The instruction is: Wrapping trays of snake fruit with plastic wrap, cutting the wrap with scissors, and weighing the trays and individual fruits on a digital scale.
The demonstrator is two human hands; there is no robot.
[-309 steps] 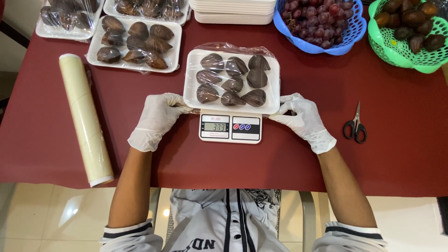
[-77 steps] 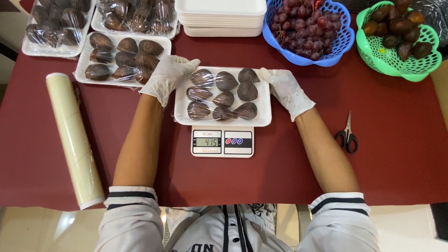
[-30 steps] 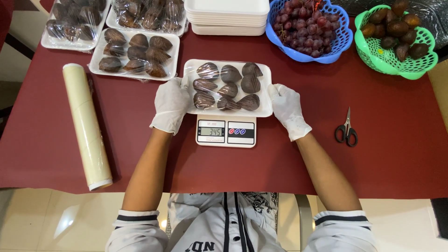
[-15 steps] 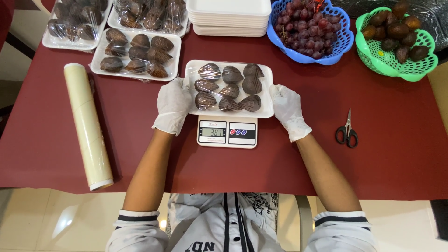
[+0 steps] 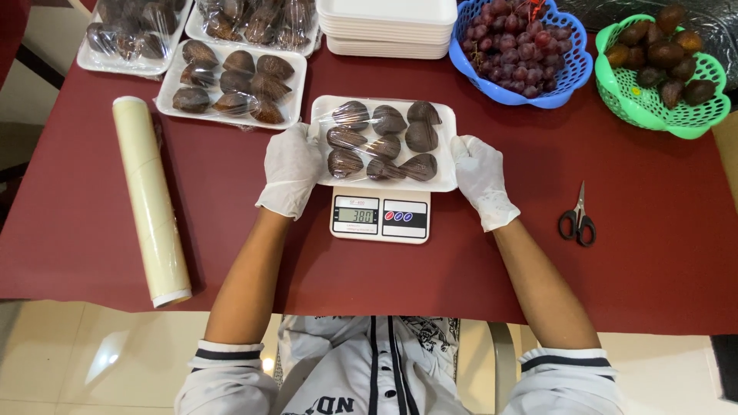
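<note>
A white foam tray (image 5: 444,146) of dark brown scaly fruit (image 5: 384,140), covered in clear film, sits on a small digital kitchen scale (image 5: 380,216) near the middle of the dark red tabletop (image 5: 653,253), a little toward its near edge. The left hand (image 5: 290,170), in a white glove, cups the tray's left side with fingers curled at its edge; the right hand (image 5: 483,178), gloved the same, presses flat against the right side. Both hold the tray between them, though whether the fingertips tuck under it is hard to tell.

Just beyond the left hand lies a second wrapped tray of fruit (image 5: 231,83), with two more wrapped trays (image 5: 138,38) at the far left corner. A stack of empty white trays (image 5: 388,27) stands at the far edge. Right of it sit a blue basket of red grapes (image 5: 523,50) and a green basket of brown fruit (image 5: 665,73). Black-handled scissors (image 5: 577,219) lie toward the right edge, and a roll of cling film (image 5: 151,201) lies along the left edge.
</note>
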